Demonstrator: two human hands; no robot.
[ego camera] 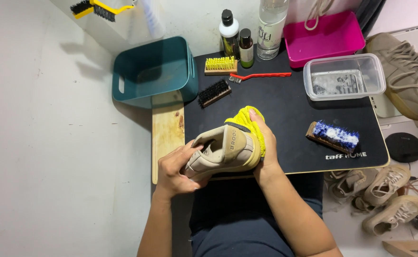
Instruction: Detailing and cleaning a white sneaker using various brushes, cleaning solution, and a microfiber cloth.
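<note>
Left hand (178, 169) closed around beige sneaker (223, 152), right hand (263, 143) clutching yellow cloth (247, 121) against it.

A beige shoe (225, 152) is gripped at its side by the left hand (175, 171). A yellow cloth (248, 121) is pressed against its heel by the right hand (265, 143) above a black mat (290, 114).

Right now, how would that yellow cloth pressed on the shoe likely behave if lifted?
The yellow cloth is bunched over the beige shoe under the right hand, so it is probably floppy. Its shaggy pile suggests it is light and grippy rather than slippery, and unlikely to roll.
</note>
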